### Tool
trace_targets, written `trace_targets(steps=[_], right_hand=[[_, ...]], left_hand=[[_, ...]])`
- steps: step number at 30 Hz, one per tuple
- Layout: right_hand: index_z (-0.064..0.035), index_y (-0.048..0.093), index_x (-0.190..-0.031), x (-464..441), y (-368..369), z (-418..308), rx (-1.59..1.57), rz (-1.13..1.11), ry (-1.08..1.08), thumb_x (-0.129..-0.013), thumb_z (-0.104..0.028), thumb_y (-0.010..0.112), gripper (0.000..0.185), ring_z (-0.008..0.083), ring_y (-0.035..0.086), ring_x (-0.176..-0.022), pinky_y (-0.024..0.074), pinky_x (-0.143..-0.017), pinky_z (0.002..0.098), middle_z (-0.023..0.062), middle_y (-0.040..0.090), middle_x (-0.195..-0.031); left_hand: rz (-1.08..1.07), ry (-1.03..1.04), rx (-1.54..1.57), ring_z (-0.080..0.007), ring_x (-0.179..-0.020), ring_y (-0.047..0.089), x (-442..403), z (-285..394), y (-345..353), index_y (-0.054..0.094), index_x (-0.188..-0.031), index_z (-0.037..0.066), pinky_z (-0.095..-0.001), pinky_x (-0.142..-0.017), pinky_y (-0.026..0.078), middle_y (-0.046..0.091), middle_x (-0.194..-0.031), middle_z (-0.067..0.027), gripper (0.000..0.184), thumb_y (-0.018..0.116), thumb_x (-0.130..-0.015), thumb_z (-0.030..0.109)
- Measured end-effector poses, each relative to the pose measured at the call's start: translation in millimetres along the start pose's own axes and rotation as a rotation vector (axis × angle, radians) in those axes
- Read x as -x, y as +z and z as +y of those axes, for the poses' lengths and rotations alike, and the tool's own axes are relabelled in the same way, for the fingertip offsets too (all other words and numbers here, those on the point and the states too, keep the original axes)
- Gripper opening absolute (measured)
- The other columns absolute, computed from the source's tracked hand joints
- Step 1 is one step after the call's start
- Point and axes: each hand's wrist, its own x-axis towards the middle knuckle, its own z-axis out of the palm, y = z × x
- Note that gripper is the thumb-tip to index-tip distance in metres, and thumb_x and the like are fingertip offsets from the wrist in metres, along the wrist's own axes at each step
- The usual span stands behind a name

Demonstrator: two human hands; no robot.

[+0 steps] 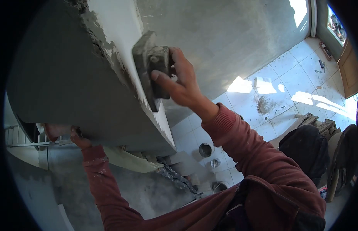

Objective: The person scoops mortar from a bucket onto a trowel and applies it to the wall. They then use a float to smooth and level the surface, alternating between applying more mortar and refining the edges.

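Observation:
My right hand [183,82] is closed on the block handle of a plaster-smeared float [143,57]. The float lies along the white-coated edge strip [113,23] of a grey plastered beam [71,73]. Ragged, rough plaster borders that strip on its left side. Lower left, beneath the beam, my left hand [80,139] is closed, with a small dark part at its fingers. A reddish, pale-faced thing [56,131] is beside those fingers; I cannot make out its kind or whether the hand holds it.
Below, on the white tiled floor [286,82], stand a dark bucket [205,150] and smaller containers. A rubble patch [262,104] lies on the tiles. Dark cloth [304,148] covers something at right, near wooden planks [294,125]. A wooden door [350,71] stands at far right.

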Motion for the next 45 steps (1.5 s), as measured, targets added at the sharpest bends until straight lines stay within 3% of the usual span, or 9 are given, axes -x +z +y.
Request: trace_targets(steps=[2,6,9,16,24,29,38,42,45], right_hand=[[0.0039,0.043,-0.113,4.1,6.4,-17.9,-0.016,-0.011,-0.125,-0.076,-0.019,0.065,0.049,0.0208,0.055,-0.079,0.0453,-0.065,0.0314,0.0146,0.053,-0.094],[0.0018,0.04,-0.108,10.3,24.2,-8.6,0.021,-0.051,-0.158,-0.073,-0.021,0.064,0.048,0.0378,0.052,-0.081,0.0422,-0.07,0.0415,0.0211,0.05,-0.092],[0.0018,0.039,-0.109,16.1,22.6,25.1,0.238,-0.128,0.134,-0.074,-0.022,0.064,0.05,0.0387,0.052,-0.084,0.0423,-0.072,0.0417,0.022,0.051,-0.092],[0.0025,0.041,-0.113,24.6,14.3,12.7,-0.131,-0.099,0.064,-0.076,-0.019,0.064,0.048,0.0271,0.056,-0.082,0.0443,-0.072,0.034,0.0169,0.054,-0.096],[-0.0003,0.044,-0.106,41.3,13.3,61.4,0.298,-0.183,0.226,-0.073,-0.021,0.065,0.045,0.035,0.052,-0.082,0.0418,-0.073,0.0398,0.0188,0.051,-0.092],[-0.0009,0.044,-0.112,6.3,10.7,2.7,-0.038,-0.136,-0.099,-0.075,-0.02,0.066,0.047,0.0248,0.058,-0.08,0.0467,-0.07,0.035,0.0147,0.057,-0.093],[-0.0028,0.045,-0.113,110.4,40.8,101.2,0.239,-0.181,0.499,-0.075,-0.02,0.066,0.046,0.0261,0.056,-0.088,0.0458,-0.075,0.0362,0.016,0.055,-0.095],[-0.0031,0.046,-0.11,82.4,20.8,63.8,-0.101,-0.084,0.539,-0.075,-0.019,0.066,0.043,0.0258,0.056,-0.089,0.0452,-0.076,0.0359,0.0155,0.055,-0.094],[-0.0037,0.046,-0.109,76.5,29.2,37.3,-0.207,-0.161,0.257,-0.076,-0.017,0.065,0.041,0.0256,0.056,-0.09,0.0448,-0.077,0.0357,0.0152,0.055,-0.093]], left_hand=[[0.024,-0.039,0.021,-0.0267,-0.102,0.053,-0.3,-4.2,-1.2,0.051,-0.112,-0.004,-0.038,-0.086,0.044,0.054,-0.111,-0.015,0.077,0.032,-0.081,0.064],[0.089,-0.096,0.07,-0.0276,-0.104,0.052,-1.1,-2.7,2.4,0.05,-0.114,-0.004,-0.0391,-0.088,0.044,0.054,-0.113,-0.0157,0.082,0.033,-0.079,0.069],[0.038,-0.131,0.139,-0.0276,-0.105,0.052,-1.8,-0.9,2.0,0.05,-0.115,-0.004,-0.0398,-0.089,0.043,0.053,-0.114,-0.0163,0.076,0.034,-0.081,0.063],[0.051,-0.006,0.084,-0.0196,-0.089,0.054,-1.8,7.6,7.4,0.058,-0.097,-0.002,-0.0336,-0.078,0.044,0.058,-0.093,-0.0089,0.055,0.029,-0.087,0.043],[0.022,-0.098,0.165,-0.0259,-0.103,0.051,2.7,34.1,27.7,0.052,-0.112,-0.003,-0.0387,-0.089,0.041,0.054,-0.112,-0.0145,0.072,0.03,-0.083,0.059],[0.082,-0.121,0.235,-0.0273,-0.108,0.049,-1.0,10.2,12.5,0.049,-0.117,-0.003,-0.04,-0.09,0.041,0.051,-0.117,-0.0153,0.072,0.034,-0.081,0.058],[0.03,-0.138,0.267,-0.0297,-0.108,0.05,-1.8,16.5,13.6,0.048,-0.12,-0.001,-0.0417,-0.091,0.042,0.05,-0.119,-0.0154,0.072,0.039,-0.079,0.058],[0.118,-0.132,0.272,-0.0302,-0.11,0.048,0.2,24.0,23.5,0.045,-0.121,-0.004,-0.0415,-0.092,0.041,0.049,-0.12,-0.0181,0.082,0.035,-0.077,0.065],[0.2,-0.142,0.283,-0.0306,-0.109,0.048,0.5,27.5,27.5,0.045,-0.121,-0.004,-0.0421,-0.092,0.04,0.048,-0.12,-0.0179,0.084,0.036,-0.076,0.066]])
